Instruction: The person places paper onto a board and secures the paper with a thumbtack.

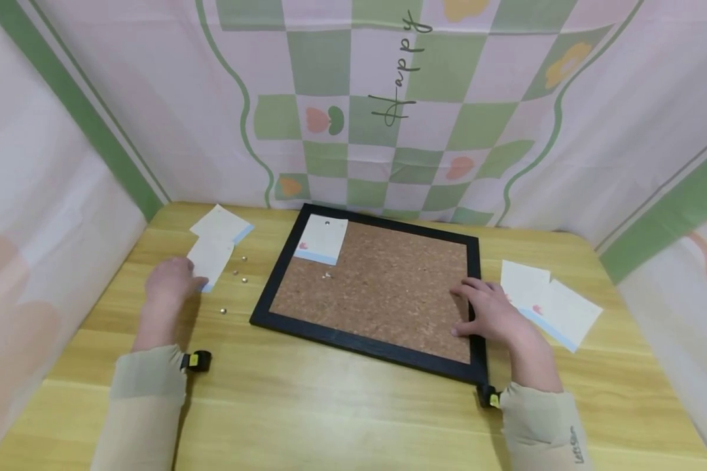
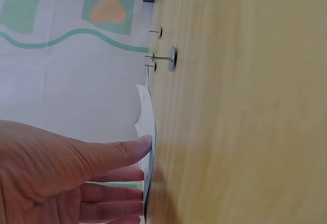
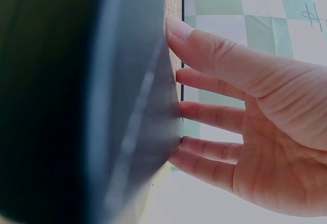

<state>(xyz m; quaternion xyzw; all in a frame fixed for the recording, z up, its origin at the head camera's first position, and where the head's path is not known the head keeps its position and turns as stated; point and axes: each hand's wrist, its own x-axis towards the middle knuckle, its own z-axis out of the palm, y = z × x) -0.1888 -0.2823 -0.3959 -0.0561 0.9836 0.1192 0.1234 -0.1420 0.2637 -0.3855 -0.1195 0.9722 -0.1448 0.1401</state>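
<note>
My left hand [image 1: 169,280] touches the near edge of a white card [image 1: 212,260] with a blue strip; its thumb and fingers are fairly straight in the left wrist view, where the card's edge looks slightly bowed. A second card [image 1: 219,222] lies partly against it farther back. Several metal thumbtacks [image 1: 244,280] stand point up beside these cards. My right hand [image 1: 495,313] rests on the right side of a black-framed corkboard [image 1: 383,294], fingers spread, fingertips on the cork. A card with a red flower [image 1: 323,239] is fixed at the board's upper left by a thumbtack [image 1: 327,223].
Two overlapping cards [image 1: 565,314] lie right of the board. Small shiny bits [image 1: 327,275] sit on the cork below the fixed card. A patterned cloth [image 1: 389,72] hangs behind the wooden table [image 1: 306,405], with more cloth at both sides.
</note>
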